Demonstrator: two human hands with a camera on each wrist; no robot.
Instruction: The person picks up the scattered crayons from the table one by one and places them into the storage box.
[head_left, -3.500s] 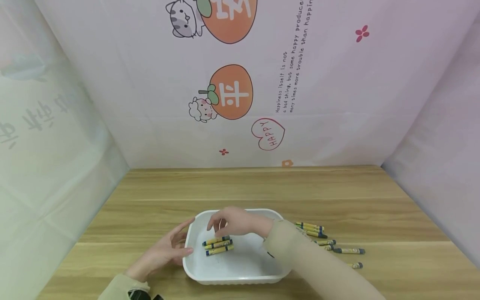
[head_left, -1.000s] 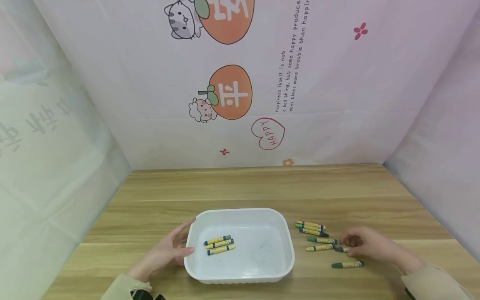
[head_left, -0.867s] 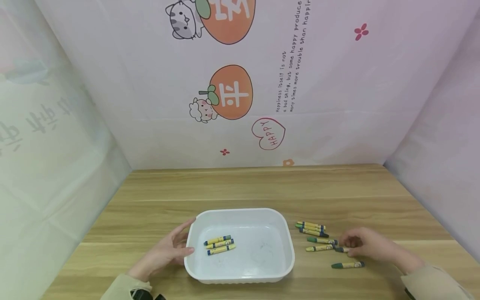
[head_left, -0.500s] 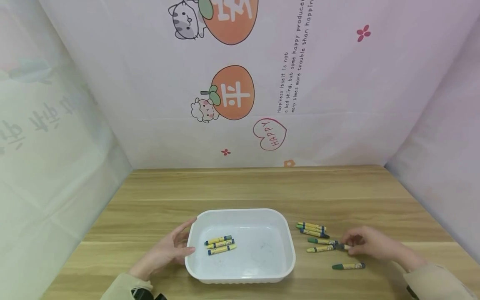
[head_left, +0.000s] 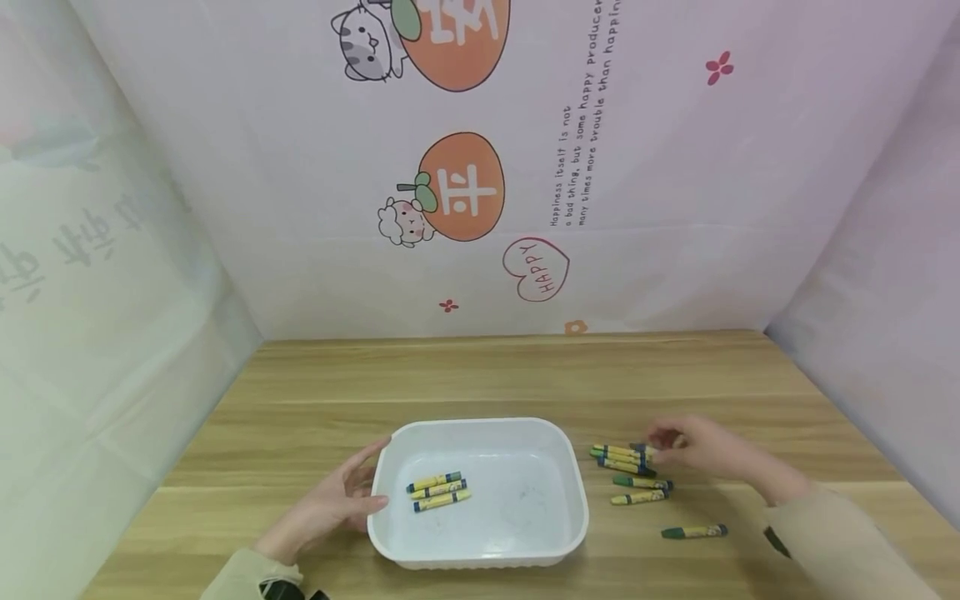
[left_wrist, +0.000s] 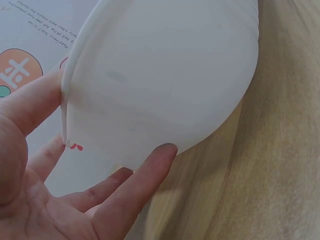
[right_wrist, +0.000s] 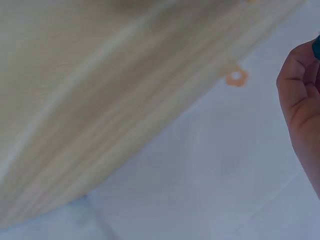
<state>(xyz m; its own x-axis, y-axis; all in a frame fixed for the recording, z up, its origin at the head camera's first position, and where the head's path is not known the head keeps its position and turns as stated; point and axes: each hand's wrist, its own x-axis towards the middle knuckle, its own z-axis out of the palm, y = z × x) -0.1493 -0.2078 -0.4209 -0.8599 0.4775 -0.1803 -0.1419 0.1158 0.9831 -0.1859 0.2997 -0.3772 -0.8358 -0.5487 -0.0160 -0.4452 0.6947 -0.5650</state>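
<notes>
- Beyond the right end of the white tray (head_left: 517, 510), toward its far corner, the right grip (head_left: 696, 445) pinches one crayon (right_wrist: 317, 48) at its fingertips; most of this crayon is hidden or outside of the view.
- Toward the tray from this grip lie three crayons (head_left: 618, 457), close together and just beside the fingertips; whether the fingers touch them, I cannot tell.
- Long axes of these three run roughly sideways, with one end toward the tray's right wall. The axis of the pinched crayon is not clear.
- At the tray's left end, the left grip (head_left: 326, 506) has its fingers rather straight and spread, touching the rim. So the right grip is the nearer one to the crayons outside.
- Inside the tray, on its left half, three other crayons (head_left: 439, 490) lie side by side, slightly slanted.
- Right of the tray, on the bench (head_left: 480, 375), lie also a green-tipped crayon (head_left: 642, 482), a yellow-tipped crayon (head_left: 640, 497) and, closer to the person, a dark green crayon (head_left: 694, 532).
</notes>
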